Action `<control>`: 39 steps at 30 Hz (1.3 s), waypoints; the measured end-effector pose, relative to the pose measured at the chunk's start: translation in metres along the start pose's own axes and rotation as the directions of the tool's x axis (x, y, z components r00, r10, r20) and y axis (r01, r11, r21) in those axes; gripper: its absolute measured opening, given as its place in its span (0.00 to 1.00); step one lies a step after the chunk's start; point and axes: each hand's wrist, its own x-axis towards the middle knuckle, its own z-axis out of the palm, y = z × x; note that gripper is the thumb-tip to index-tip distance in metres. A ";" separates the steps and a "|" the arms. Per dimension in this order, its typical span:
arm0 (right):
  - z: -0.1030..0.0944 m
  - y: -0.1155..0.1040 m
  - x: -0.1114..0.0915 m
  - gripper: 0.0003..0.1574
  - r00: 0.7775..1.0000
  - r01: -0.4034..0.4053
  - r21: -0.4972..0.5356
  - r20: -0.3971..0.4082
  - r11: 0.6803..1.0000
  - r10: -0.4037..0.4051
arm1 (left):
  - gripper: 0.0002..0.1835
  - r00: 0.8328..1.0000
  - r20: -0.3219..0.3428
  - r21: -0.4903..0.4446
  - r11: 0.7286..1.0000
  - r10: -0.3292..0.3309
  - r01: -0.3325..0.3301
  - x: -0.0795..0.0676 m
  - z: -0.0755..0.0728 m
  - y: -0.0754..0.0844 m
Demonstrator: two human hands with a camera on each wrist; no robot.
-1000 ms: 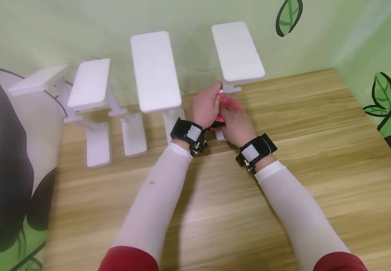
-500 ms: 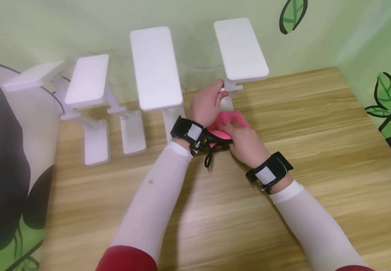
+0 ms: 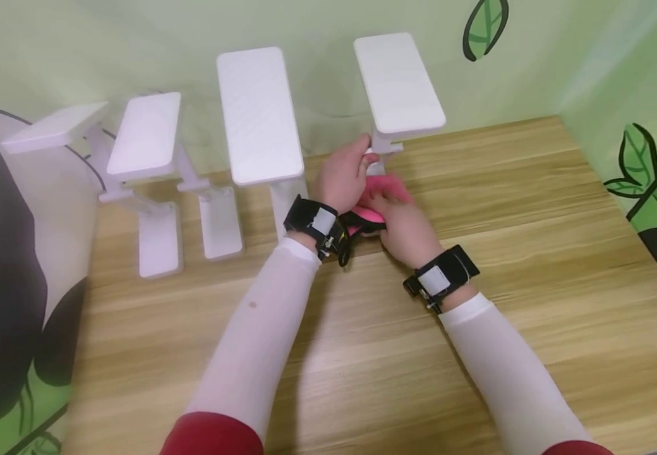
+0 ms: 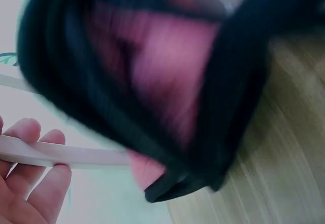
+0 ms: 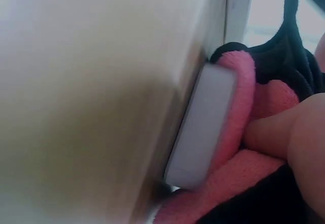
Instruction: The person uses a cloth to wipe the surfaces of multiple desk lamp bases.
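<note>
In the head view my left hand point(image 3: 340, 178) grips the white arm of the rightmost phone stand point(image 3: 399, 83), below its tilted plate. The left wrist view shows its fingers point(image 4: 50, 191) pinching that thin white bar. My right hand point(image 3: 410, 232) holds a fuzzy pink cloth point(image 3: 390, 185) with black edging and a hanging black loop, folded over at the stand's base. From the right wrist, the cloth point(image 5: 242, 94) lies against the white base point(image 5: 202, 127), with a digit pressed into its fold. The cloth hides most of the base from above.
Left of my hands stand a larger white stand point(image 3: 260, 117) and two smaller ones, the nearer with plate point(image 3: 145, 134) and the outermost with plate point(image 3: 58, 126). All are on the wooden table point(image 3: 374, 354), against a green wall with painted leaves.
My right hand first pulls the pink cloth down the stand toward me, then shifts slightly back up. My left hand stays on the stand's arm.
</note>
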 end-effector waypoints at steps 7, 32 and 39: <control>-0.012 -0.011 -0.035 0.36 0.999 0.017 0.007 0.035 1.000 -0.018 | 0.14 1.000 -0.017 -0.012 1.000 0.007 -0.007 0.000 0.000 0.006; -0.013 -0.018 -0.050 0.39 0.998 -0.023 0.015 0.056 1.000 0.023 | 0.13 1.000 -0.019 -0.047 0.999 0.006 -0.007 -0.001 -0.001 0.008; -0.010 -0.013 -0.036 0.35 0.996 -0.046 0.028 0.083 0.999 0.043 | 0.13 1.000 -0.009 -0.057 0.998 -0.007 0.007 -0.002 0.001 0.002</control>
